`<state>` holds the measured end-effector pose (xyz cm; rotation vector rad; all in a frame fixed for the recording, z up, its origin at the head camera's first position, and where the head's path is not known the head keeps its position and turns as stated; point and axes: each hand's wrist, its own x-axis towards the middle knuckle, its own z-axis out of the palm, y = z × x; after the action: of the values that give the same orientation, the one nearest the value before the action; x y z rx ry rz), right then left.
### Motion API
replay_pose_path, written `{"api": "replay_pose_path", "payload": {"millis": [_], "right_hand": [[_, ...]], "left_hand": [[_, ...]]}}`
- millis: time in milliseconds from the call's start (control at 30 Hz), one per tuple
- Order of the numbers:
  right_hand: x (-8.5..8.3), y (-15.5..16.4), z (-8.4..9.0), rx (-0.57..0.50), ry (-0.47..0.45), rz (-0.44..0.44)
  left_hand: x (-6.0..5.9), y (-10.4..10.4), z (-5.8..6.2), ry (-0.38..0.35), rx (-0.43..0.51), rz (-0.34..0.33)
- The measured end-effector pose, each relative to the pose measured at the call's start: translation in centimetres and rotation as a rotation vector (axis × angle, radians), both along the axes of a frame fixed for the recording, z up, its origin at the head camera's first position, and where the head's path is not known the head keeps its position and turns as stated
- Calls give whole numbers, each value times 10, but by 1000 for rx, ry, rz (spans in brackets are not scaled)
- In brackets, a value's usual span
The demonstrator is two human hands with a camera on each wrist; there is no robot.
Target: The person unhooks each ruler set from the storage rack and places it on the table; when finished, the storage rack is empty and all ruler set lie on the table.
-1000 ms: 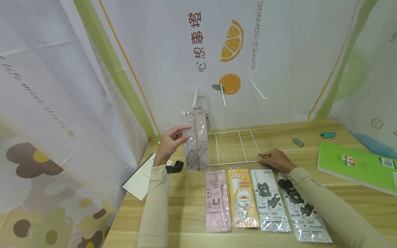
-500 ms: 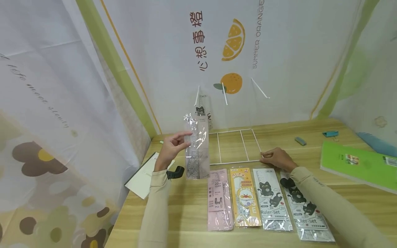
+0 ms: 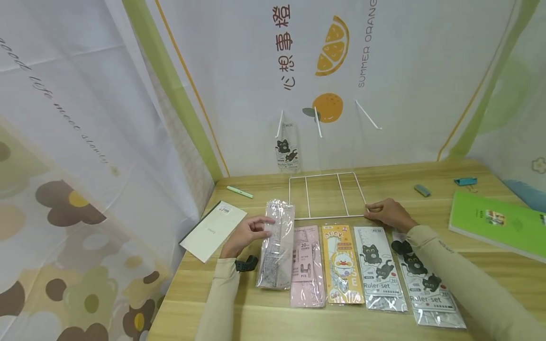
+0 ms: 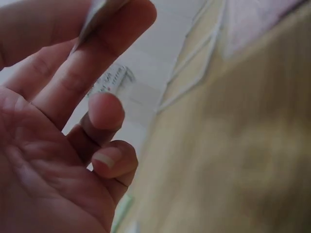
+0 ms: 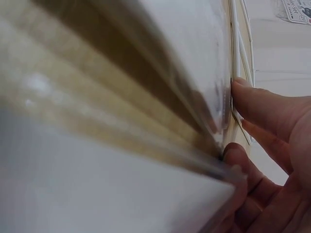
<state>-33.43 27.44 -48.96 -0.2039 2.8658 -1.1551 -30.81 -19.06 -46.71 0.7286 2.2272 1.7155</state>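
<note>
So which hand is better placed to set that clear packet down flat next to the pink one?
Probably the left hand: it already pinches the clear packet beside the pink packet. The right hand rests on the wire rack.

green notebook (image 3: 496, 222), blue clip (image 3: 465, 181), green pen (image 3: 239, 191), grey eraser (image 3: 423, 190)

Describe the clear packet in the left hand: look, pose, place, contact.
The clear packet is a long, crinkly, glossy plastic sleeve with what looks like a ruler set inside. It lies lengthwise on the wooden table, leftmost in the row, its right edge overlapping the pink packet. The left hand pinches its upper left edge; the left wrist view shows a thin edge between the fingers.
</note>
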Motion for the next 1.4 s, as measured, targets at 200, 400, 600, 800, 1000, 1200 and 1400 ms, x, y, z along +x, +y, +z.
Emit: {"api": "replay_pose_path", "payload": {"millis": [200, 400, 600, 800, 1000, 1200, 1400], "right_hand": [[-1, 4, -3, -1, 7, -7], [0, 5, -2, -1, 6, -3], [-1, 6, -2, 2, -4, -14], [-1, 6, 1, 5, -13, -19], [-1, 6, 1, 13, -5, -19], [0, 5, 1, 10, -6, -19], [-2, 2, -4, 12, 4, -4]], "left_hand": [[6, -11, -15, -90, -49, -9], [6, -15, -25, -107, -130, -10], [7, -10, -26, -100, -201, 20], [8, -7, -22, -73, -250, 16], [10, -7, -18, -59, -285, 20], [9, -8, -16, -39, -342, 45], [4, -7, -9, -18, -375, 39]]}}
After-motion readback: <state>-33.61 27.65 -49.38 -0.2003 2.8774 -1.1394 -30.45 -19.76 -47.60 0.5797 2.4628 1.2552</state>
